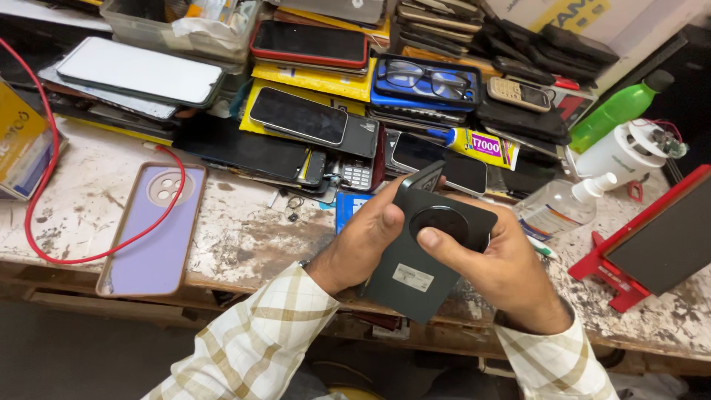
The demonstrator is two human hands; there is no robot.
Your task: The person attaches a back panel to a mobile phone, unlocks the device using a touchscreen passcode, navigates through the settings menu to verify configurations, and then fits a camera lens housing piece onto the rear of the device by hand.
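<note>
Both of my hands hold a dark green phone back cover (pixel 415 270) with a round black camera ring, tilted above the front edge of the worn workbench (pixel 244 237). My left hand (pixel 363 241) grips its left edge, thumb on top. My right hand (pixel 503 270) holds its right side, thumb pressed on the round camera ring. A small white sticker sits low on the cover.
A lilac phone case (pixel 152 230) lies left with a red cable (pixel 44 178) looping over it. Stacked phones (pixel 300 115), glasses on a blue case (pixel 426 78), a glue tube (pixel 478 144), a clear dropper bottle (pixel 559 207), a green bottle (pixel 615 111) and a red stand (pixel 652 241) crowd the bench.
</note>
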